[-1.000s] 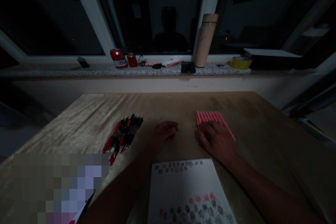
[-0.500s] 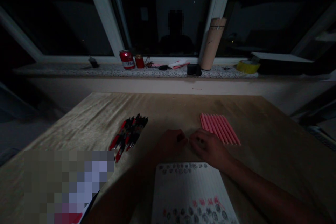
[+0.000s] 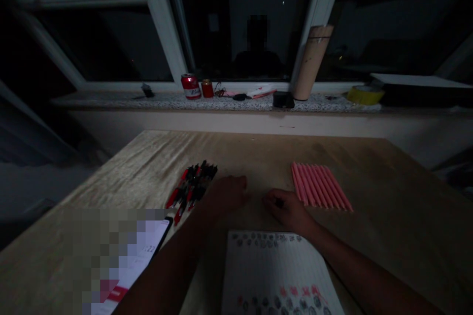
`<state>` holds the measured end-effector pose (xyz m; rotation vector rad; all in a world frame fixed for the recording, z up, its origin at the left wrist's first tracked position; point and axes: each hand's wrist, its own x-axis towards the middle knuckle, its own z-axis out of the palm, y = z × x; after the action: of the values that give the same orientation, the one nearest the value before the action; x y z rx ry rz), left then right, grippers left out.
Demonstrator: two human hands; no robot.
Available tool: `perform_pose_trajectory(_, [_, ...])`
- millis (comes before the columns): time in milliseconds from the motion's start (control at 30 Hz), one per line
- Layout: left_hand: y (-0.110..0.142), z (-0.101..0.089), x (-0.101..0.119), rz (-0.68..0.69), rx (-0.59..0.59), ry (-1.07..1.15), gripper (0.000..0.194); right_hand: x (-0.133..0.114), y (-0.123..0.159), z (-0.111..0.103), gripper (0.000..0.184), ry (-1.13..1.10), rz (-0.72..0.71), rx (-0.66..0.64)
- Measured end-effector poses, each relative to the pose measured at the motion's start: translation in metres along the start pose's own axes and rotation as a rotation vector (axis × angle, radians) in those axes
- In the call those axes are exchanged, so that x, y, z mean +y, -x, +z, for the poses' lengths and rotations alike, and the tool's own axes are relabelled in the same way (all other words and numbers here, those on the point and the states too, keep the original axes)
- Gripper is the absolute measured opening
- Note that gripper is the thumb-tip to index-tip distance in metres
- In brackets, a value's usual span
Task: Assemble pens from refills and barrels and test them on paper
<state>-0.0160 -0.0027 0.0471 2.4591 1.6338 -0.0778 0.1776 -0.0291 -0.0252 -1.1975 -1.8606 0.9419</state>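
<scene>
My left hand [image 3: 229, 192] is over the table just right of a pile of red and black pens [image 3: 192, 187]. Its fingers are curled together, and darkness hides whatever may be in them. Beyond the top edge of a lined notebook [image 3: 277, 266], my right hand [image 3: 287, 208] has its thumb and fingers closed in a pinch. A dark spot shows inside that curl; I cannot tell whether it is an object or shadow. Several pink sticks [image 3: 320, 186] lie side by side against the right hand's far side. Grey and red marks cover parts of the notebook page.
A lit phone [image 3: 148, 248], partly blurred, lies on the wooden table [image 3: 121, 177] near my left forearm. Along the granite sill [image 3: 166, 101] stand a red can [image 3: 190, 86], a small red jar [image 3: 207, 89], a cardboard tube [image 3: 312, 64] and a roll of yellow tape [image 3: 365, 95].
My hands, almost touching at the fingertips before, have moved apart. The left one has shifted left toward the pen pile, and the right one slightly away from the pink sticks. The view has swung a little left.
</scene>
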Motion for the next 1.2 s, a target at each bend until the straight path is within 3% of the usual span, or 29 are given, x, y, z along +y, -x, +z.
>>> perform_pose_trajectory(100, [0.000,-0.017,-0.025,-0.131,0.091,-0.067,0.033,-0.003,0.000,-0.002,0.016,0.031,0.003,-0.020])
perform_pose_trajectory(200, [0.000,-0.026,-0.049,-0.286,0.071,-0.134,0.032,-0.005,0.001,-0.003,0.017,0.068,-0.008,-0.028])
perform_pose_trajectory(333, [-0.003,-0.023,-0.069,-0.390,0.035,-0.140,0.036,-0.005,0.001,-0.003,0.018,0.066,-0.013,-0.031])
perform_pose_trajectory(700, [-0.009,-0.014,-0.074,-0.359,-0.061,-0.113,0.032,-0.005,0.001,-0.003,0.018,0.104,-0.023,-0.037])
perform_pose_trajectory(1033, [0.002,-0.028,-0.076,-0.276,-0.196,0.028,0.015,-0.004,0.002,-0.003,0.018,0.095,-0.034,-0.030])
perform_pose_trajectory(1200, [0.003,-0.028,-0.080,-0.254,-0.109,0.076,0.019,-0.004,0.002,-0.003,0.019,0.124,-0.036,-0.027])
